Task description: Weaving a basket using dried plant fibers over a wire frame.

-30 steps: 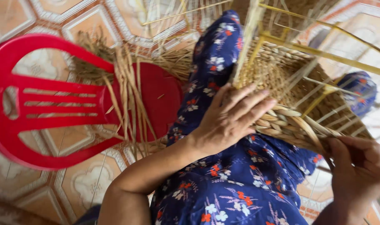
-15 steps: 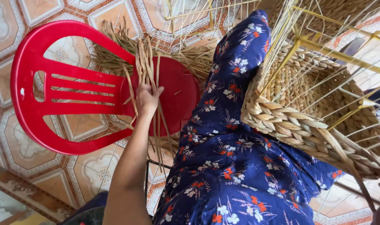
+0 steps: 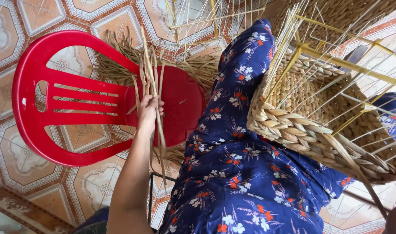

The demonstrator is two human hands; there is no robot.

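A red plastic chair (image 3: pixel 55 108) stands on a floor of patterned tiles (image 3: pixel 16 26) in cream and orange. A dark blue garment with small red and white flowers (image 3: pixel 237 173) covers the person's lap. A bare yellow wire frame (image 3: pixel 198 21) stands beyond the chair.

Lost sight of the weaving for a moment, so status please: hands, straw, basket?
Left hand gripping a bunch of straw strands over the red chair. Right hand out of view. Half-woven basket resting on the lap. Nothing in the way.

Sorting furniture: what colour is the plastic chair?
Red; the plastic chair shows best in the head view.
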